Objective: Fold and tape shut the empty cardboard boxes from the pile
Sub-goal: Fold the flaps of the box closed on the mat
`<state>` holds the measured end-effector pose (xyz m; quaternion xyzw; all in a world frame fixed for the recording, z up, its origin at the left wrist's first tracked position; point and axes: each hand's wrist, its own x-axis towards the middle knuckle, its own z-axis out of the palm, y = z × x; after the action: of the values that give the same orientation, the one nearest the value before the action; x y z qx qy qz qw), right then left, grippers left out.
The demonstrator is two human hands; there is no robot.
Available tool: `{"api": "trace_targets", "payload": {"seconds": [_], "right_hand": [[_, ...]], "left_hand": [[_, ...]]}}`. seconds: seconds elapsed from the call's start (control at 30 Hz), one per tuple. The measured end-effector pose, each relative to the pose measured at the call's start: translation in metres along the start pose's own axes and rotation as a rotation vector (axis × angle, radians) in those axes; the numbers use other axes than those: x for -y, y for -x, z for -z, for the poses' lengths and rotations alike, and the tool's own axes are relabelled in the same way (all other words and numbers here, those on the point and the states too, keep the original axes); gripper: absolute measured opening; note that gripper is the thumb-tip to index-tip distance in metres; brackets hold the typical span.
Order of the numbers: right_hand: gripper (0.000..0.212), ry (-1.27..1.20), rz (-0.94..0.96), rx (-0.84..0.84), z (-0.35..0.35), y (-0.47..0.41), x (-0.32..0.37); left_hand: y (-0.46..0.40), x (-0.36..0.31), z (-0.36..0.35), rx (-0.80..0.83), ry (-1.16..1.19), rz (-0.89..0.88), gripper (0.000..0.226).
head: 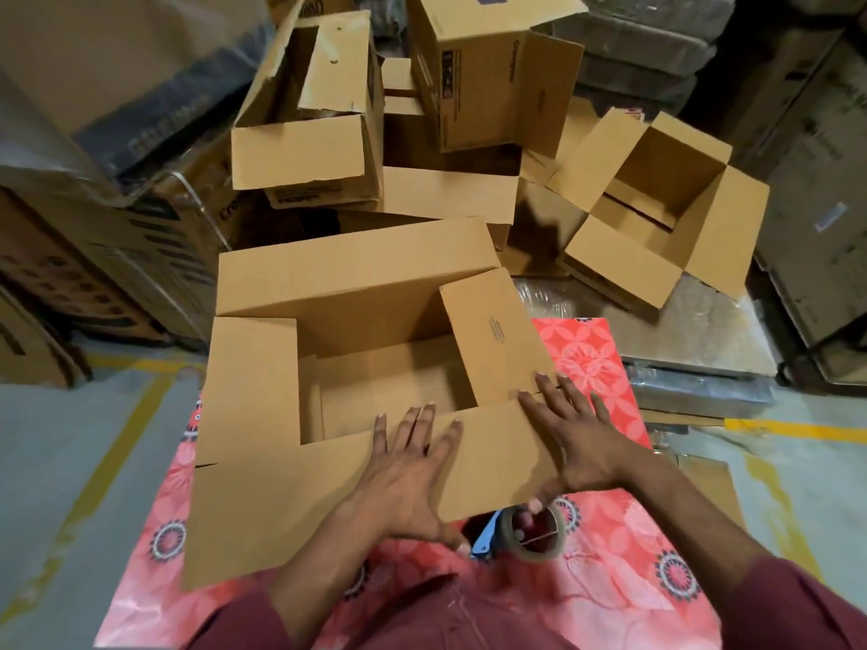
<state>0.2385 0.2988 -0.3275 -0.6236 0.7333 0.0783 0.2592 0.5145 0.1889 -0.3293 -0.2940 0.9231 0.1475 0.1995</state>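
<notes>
An open cardboard box (356,293) stands on a pink patterned sheet (605,574) in front of me, its four top flaps spread and its inside empty. My left hand (408,480) lies flat with spread fingers on the near flap (291,504). My right hand (577,433) presses with straight fingers on the same flap's right end, at the base of the right side flap (492,335), thumb under the flap's edge. A tape dispenser with a brown roll (530,532) lies on the sheet just under the near flap, partly hidden.
A pile of empty open boxes (328,133) rises behind the box. One open box (657,213) lies at the right on plastic-wrapped sheets. Stacked cartons (94,204) wall the left side, dark bundles (657,49) the back right. Yellow floor lines (108,457) run along the grey floor.
</notes>
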Motion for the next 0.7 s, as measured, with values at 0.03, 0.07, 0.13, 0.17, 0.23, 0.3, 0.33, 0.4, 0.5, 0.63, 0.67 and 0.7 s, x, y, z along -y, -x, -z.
{"api": "trace_targets", "payload": {"seconds": [0.03,0.07,0.13,0.17,0.23,0.3,0.33,0.4,0.5,0.63,0.67,0.7], "right_hand": [[0.157,0.056,0.009,0.070,0.008,0.002,-0.002],[0.158,0.100,0.014,0.136,0.016,0.002,-0.003],[0.156,0.128,0.021,0.227,0.033,-0.001,-0.002],[0.150,0.109,0.024,0.256,0.045,-0.001,-0.002],[0.126,-0.021,0.001,0.270,0.079,0.000,-0.004],[0.101,-0.176,-0.020,0.178,0.116,0.000,-0.008],[0.093,-0.226,-0.025,0.097,0.131,-0.002,-0.010],[0.086,-0.338,-0.065,-0.096,0.148,-0.013,-0.016],[0.095,-0.410,-0.205,-0.366,0.138,-0.039,-0.016],[0.094,-0.736,-0.402,-0.502,0.088,-0.069,-0.005],[0.085,-0.840,-0.433,-0.510,0.074,-0.074,-0.001],[0.072,-0.896,-0.444,-0.520,0.060,-0.077,0.004]], "left_hand": [[0.004,-0.001,-0.001,0.017,-0.047,-0.012,0.146],[0.008,-0.001,0.003,0.021,-0.067,-0.014,0.142],[0.014,0.000,0.021,0.044,-0.013,-0.015,0.129],[0.017,0.003,0.035,0.054,0.041,-0.025,0.118],[0.020,0.011,0.067,0.008,0.130,-0.050,0.092],[0.020,0.022,0.100,-0.112,0.154,-0.051,0.068],[0.018,0.027,0.114,-0.197,0.133,-0.038,0.060],[0.009,0.039,0.130,-0.388,0.057,0.033,0.054],[-0.017,0.060,0.123,-0.563,-0.054,0.166,0.064],[-0.042,0.087,0.086,-0.577,-0.025,0.295,0.073],[-0.044,0.092,0.074,-0.571,-0.025,0.321,0.074],[-0.045,0.098,0.062,-0.547,-0.028,0.333,0.075]]}}
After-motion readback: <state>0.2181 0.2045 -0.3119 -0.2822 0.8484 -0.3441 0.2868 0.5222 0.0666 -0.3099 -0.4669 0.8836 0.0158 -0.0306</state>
